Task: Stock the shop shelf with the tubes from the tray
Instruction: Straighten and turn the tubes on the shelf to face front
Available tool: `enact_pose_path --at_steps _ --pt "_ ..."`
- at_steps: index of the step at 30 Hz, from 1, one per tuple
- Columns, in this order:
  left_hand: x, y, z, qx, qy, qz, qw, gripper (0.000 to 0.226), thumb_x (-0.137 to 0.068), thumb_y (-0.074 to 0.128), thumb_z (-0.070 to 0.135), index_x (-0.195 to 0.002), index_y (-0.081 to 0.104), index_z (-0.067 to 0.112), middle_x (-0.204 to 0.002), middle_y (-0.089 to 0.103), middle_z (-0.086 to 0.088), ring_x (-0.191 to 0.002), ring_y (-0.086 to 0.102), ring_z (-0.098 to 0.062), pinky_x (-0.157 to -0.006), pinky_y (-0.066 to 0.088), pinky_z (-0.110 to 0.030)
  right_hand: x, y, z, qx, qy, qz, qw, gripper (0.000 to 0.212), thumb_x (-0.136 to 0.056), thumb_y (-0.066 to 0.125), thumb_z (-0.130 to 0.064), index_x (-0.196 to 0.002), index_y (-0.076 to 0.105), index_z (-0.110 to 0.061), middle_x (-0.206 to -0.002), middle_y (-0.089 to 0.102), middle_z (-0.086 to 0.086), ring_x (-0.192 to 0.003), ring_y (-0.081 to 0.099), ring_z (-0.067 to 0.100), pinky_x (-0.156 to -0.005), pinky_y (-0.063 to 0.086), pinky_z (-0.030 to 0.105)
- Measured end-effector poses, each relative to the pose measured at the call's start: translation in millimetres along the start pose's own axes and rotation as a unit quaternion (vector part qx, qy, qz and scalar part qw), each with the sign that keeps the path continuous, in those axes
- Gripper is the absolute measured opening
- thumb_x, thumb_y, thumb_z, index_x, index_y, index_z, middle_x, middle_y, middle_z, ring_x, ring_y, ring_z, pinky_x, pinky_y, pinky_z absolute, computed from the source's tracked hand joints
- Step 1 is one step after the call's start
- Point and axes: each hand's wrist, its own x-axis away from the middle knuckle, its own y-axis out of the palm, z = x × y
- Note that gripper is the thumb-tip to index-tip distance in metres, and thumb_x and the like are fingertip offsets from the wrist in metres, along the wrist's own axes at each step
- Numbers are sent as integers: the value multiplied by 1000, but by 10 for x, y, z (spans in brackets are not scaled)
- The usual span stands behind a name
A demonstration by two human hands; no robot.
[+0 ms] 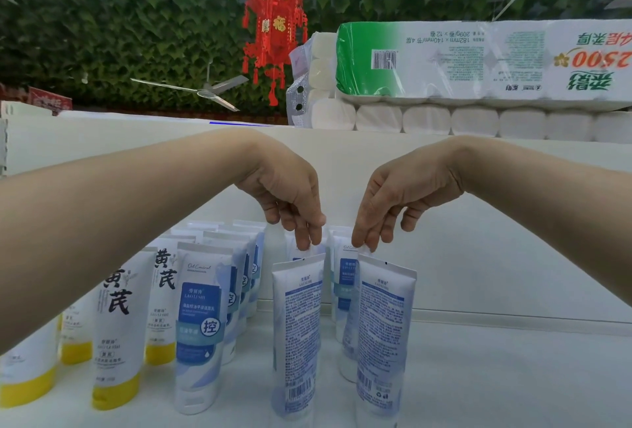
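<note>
1. At eight o'clock in the view, yellow-capped tubes (116, 335) are standing cap-down on the white shelf (513, 376), with their black characters facing the camera.
2. At their three o'clock, a row of blue-label tubes (198, 332) is standing cap-down and running back toward twelve o'clock, one close behind another.
3. High at eleven o'clock a ceiling fan (205, 89) is hanging, and at twelve o'clock a red lantern (273, 38) is dangling in front of green leaves.
4. The left hand (290, 202) is reaching in from nine o'clock with its wrist bent and its fingers pointing toward six o'clock. Its thumb and fingertips are pinching the top seam of the left back-facing tube (297, 335).
5. That tube is standing upright on the shelf near the centre, at three o'clock of the blue-label row and apart from it. Its small print and barcode are facing the camera.
6. The right hand (393, 202) is coming in from three o'clock, also drooping toward six o'clock. Its fingertips are pinching the top seam of the right back-facing tube (381, 342).
7. This tube is standing upright at three o'clock of the other, with a gap between them. More tubes are standing half hidden at twelve o'clock of the pair.
8. At one to two o'clock, toilet-paper packs (478, 62) are lying stacked on top of the shelf unit.
</note>
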Motion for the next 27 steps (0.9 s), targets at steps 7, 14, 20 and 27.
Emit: enact_pose_path --at_steps 7,14,20,27 --pt "-22 80 -11 -92 4 47 995 12 -82 76 21 -92 76 27 -83 72 13 -77 57 -4 -63 43 -19 -120 133 13 78 -7 89 993 20 -79 80 -22 -99 79 -25 -84 71 -10 -79 57 5 -69 45 21" --pt "-68 141 -21 -99 0 85 991 7 -81 76 27 -76 72 25 -78 67 10 -85 55 -11 -79 47 -30 -226 194 2 67 -19 154 986 6 -73 85 -28 -75 79 -28 -79 69 -7 -78 51 10 -62 43 23" --pt "-38 171 -9 -121 -14 85 989 10 -85 72 25 -84 70 15 -87 65 1 -91 54 -17 -97 48 -40 -235 190 5 74 2 161 984 11 -73 85 -28 -80 80 -21 -78 67 -4 -78 50 13 -63 45 24" --pt "-37 187 12 -144 -13 83 986 9 -83 74 26 -78 69 21 -87 68 4 -93 58 -15 -101 48 -41 -236 184 41 83 9 153 985 13 -72 85 -31 -79 80 -21 -75 62 -2 -74 48 13 -60 42 24"
